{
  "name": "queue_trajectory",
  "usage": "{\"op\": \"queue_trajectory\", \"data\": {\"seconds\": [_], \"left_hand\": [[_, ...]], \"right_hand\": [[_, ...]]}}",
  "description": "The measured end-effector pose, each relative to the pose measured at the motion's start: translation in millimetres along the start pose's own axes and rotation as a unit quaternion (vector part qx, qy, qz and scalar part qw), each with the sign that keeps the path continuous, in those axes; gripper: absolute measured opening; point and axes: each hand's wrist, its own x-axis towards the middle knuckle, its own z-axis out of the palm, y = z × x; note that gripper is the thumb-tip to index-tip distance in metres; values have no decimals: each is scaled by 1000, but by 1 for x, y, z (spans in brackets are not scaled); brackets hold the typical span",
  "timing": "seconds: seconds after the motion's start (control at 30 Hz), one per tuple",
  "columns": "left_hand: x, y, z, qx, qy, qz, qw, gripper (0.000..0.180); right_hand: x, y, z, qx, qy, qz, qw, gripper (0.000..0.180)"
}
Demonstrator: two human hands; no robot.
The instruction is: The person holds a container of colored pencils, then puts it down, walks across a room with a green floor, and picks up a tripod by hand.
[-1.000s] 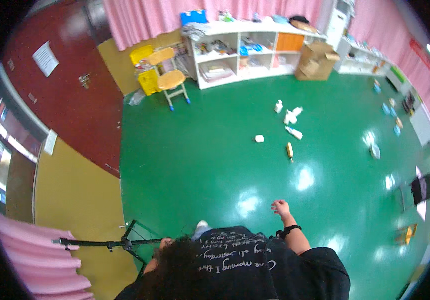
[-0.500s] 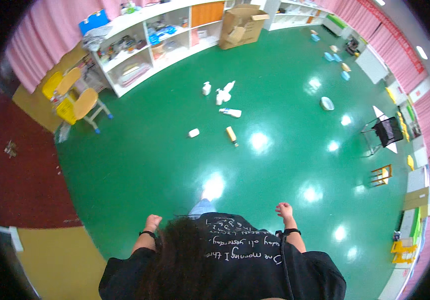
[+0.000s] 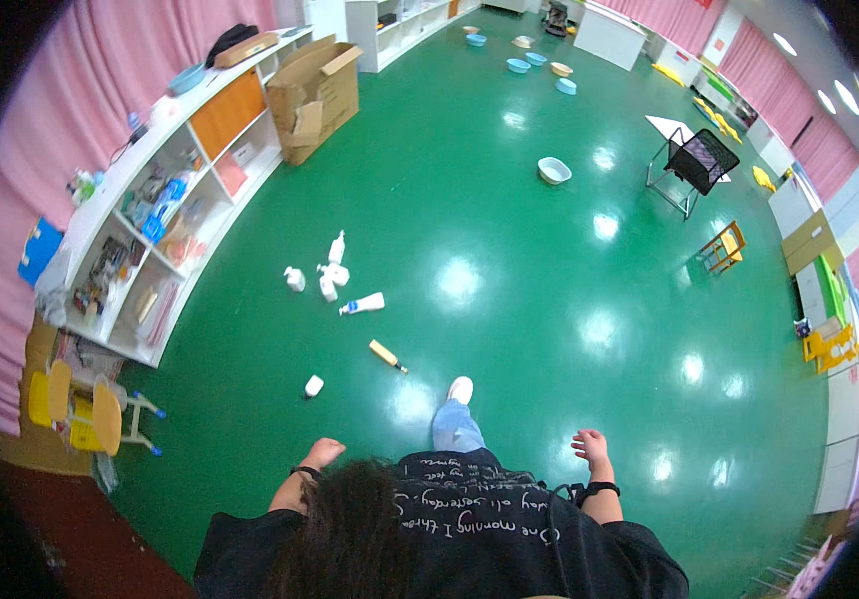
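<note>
My left hand [image 3: 325,452] hangs at my side above the green floor, its fingers loosely curled in and nothing seen in them. On the other side my right hand [image 3: 590,445] is held out, empty, with its fingers a little apart. Ahead of the left hand a small white bottle [image 3: 313,385] lies on the floor. Near it is a slim yellow bottle with a dark tip [image 3: 383,351]. Farther off lie a white bottle with a blue mark [image 3: 364,302] and several white pump bottles [image 3: 294,279] close together. Neither hand touches any of them.
White shelving [image 3: 175,329] runs along the left, with a cardboard box [image 3: 324,105] at its end. Yellow chairs [image 3: 105,414] stand at lower left. A pale basin [image 3: 553,171], a black mesh chair [image 3: 701,160] and a small wooden chair [image 3: 725,248] stand ahead right; blue basins [image 3: 518,66] lie farther off.
My view has turned to the right, so the bottles and shelving now appear farther left and lower. A foot in a white shoe has come forward. Both hands stay empty at my sides.
</note>
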Motion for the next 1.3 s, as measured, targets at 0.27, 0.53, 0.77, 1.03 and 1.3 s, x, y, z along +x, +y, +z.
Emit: {"op": "queue_trajectory", "data": {"seconds": [0.27, 0.53, 0.77, 1.03, 1.3], "left_hand": [[167, 137, -20, 90, -50, 138, 985, 28], [268, 328, -67, 53, -21, 32, 998, 34], [434, 367, -116, 91, -80, 23, 992, 33], [573, 535, -205, 235, -77, 193, 950, 28], [777, 762, -242, 8, -52, 104, 993, 27]], "right_hand": [[174, -144, -3, -25, 95, -17, 995, 21], [341, -334, 92, -182, -86, -186, 962, 20], [464, -472, 117, -254, -80, -180, 947, 17], [592, -596, 113, -175, -28, -138, 974, 19], [771, -744, 83, -179, 3, -61, 982, 24]]}}
